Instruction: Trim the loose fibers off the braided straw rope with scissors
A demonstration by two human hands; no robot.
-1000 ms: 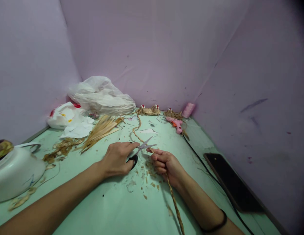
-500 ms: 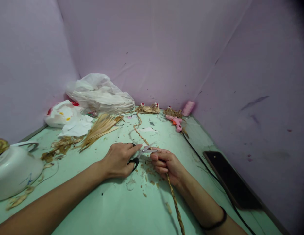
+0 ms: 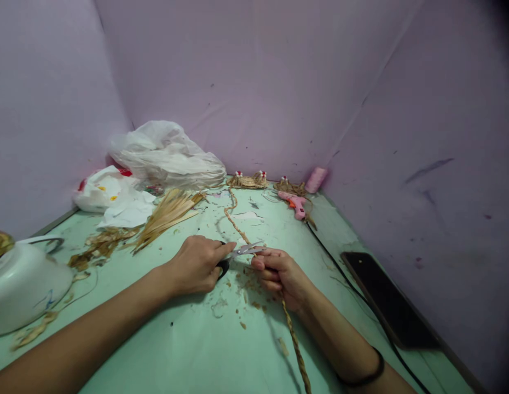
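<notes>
head view shows the left hand (image 3: 199, 265) gripping the black-handled scissors (image 3: 239, 252), the blades slightly open at the braided cord (image 3: 293, 340). the right hand (image 3: 281, 275) pinches this cord, which runs above the green table (image 3: 189, 345).

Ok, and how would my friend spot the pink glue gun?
Look across the green table to where it meets the purple wall. Right of the middle there, a black cord leads up to the glue gun. It's pink like the roll of thread just behind it, but it's shaped like a toy pistol and has an orange trigger.
</notes>
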